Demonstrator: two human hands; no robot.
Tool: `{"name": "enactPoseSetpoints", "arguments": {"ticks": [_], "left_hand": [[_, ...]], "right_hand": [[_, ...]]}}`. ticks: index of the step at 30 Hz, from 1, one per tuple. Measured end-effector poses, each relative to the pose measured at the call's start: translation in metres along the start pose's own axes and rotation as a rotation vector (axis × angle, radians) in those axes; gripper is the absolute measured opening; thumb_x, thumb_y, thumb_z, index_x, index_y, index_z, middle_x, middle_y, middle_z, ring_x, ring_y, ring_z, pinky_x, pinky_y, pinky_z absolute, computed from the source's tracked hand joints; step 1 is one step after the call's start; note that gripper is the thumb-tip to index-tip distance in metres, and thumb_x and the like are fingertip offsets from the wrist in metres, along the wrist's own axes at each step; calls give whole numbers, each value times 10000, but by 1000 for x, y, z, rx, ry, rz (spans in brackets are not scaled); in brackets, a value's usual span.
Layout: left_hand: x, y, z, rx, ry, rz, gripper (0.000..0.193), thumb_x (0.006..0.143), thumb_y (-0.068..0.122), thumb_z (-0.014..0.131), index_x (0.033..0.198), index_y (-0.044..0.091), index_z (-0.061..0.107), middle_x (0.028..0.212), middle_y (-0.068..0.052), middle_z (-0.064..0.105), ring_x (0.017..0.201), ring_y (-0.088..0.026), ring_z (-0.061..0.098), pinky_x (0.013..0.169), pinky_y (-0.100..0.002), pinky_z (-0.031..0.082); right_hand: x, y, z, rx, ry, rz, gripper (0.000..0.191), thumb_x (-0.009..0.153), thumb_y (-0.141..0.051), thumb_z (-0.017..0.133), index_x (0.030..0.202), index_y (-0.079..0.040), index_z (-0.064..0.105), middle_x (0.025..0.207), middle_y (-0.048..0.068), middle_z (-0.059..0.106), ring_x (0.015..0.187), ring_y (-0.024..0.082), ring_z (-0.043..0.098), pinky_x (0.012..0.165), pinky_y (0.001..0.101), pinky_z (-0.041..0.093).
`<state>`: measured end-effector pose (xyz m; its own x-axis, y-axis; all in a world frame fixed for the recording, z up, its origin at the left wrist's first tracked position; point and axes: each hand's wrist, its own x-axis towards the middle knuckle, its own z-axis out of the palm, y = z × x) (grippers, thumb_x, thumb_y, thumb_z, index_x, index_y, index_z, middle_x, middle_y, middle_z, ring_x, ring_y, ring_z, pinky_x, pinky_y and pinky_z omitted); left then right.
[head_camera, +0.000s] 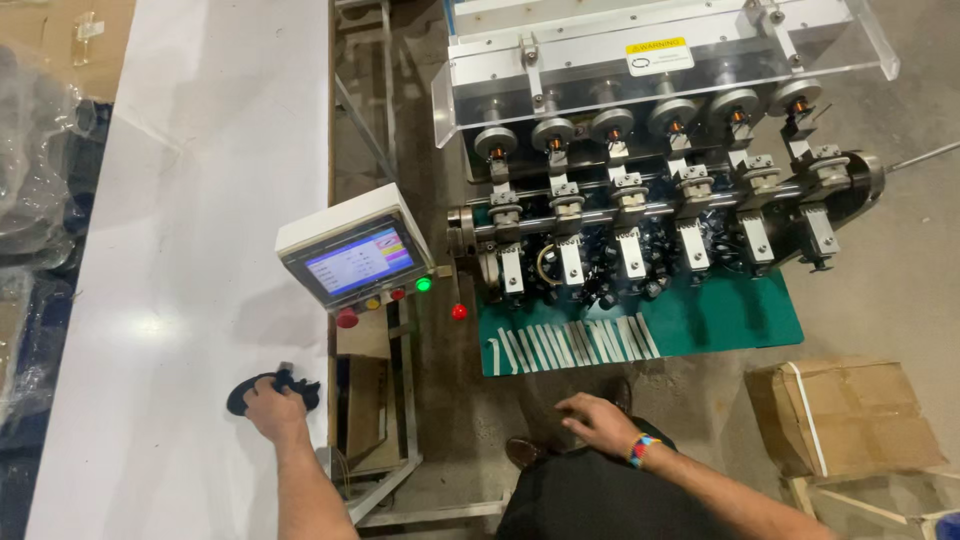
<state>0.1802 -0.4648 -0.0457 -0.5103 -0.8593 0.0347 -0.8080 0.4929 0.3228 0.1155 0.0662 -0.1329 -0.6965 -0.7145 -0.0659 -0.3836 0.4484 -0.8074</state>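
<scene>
My left hand (272, 408) rests on the white table (190, 200) and grips a small black part (268, 385) near the table's right edge. My right hand (598, 420) hangs open, fingers spread, above the floor in front of a winding machine (650, 200); it holds nothing. A coloured band is on that wrist. The machine carries a row of several spindles with black parts mounted on them, under a clear hinged cover (660, 50).
A control box with a lit touchscreen (358, 262) and red and green buttons stands between table and machine. White strips (570, 345) lie on a green mat (720, 320). A cardboard box (850, 415) sits at the right on the floor. Plastic-wrapped goods (35, 170) lie left.
</scene>
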Motion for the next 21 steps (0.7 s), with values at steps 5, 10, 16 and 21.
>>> {"name": "enactPoseSetpoints", "arguments": {"ticks": [5, 10, 16, 21], "left_hand": [[-102, 46, 36, -561, 125, 268, 237, 1004, 119, 619, 1218, 17, 615, 1228, -195, 656, 1164, -384, 622, 1026, -453, 469], [-277, 148, 69, -899, -286, 399, 762, 951, 285, 662, 1554, 14, 283, 1597, -210, 330, 1469, -372, 327, 1167, -451, 277], [-310, 222, 55, -878, -342, 489, 844, 914, 341, 708, 1556, -12, 289, 1613, -226, 306, 1488, -379, 330, 1191, -471, 283], [-350, 283, 58, -893, -217, 499, 601, 942, 316, 680, 1395, -20, 472, 1423, -213, 490, 1319, -359, 498, 1106, -456, 390]], "right_hand": [[65, -35, -3, 632, -364, 594, 496, 1011, -308, 567, 1485, -261, 430, 1082, 188, 701, 820, 198, 714, 712, 386, 594], [99, -43, -6, 773, -363, 787, 311, 983, -283, 698, 1229, -97, 655, 1128, 33, 683, 917, 143, 695, 753, 357, 571], [80, -2, -22, 698, -326, 327, 225, 883, -184, 693, 1055, -47, 740, 984, 83, 761, 879, 142, 697, 740, 336, 572], [53, 23, -67, 1133, -379, 510, 161, 915, -194, 683, 1033, -85, 697, 922, 16, 707, 791, 132, 658, 669, 328, 541]]}}
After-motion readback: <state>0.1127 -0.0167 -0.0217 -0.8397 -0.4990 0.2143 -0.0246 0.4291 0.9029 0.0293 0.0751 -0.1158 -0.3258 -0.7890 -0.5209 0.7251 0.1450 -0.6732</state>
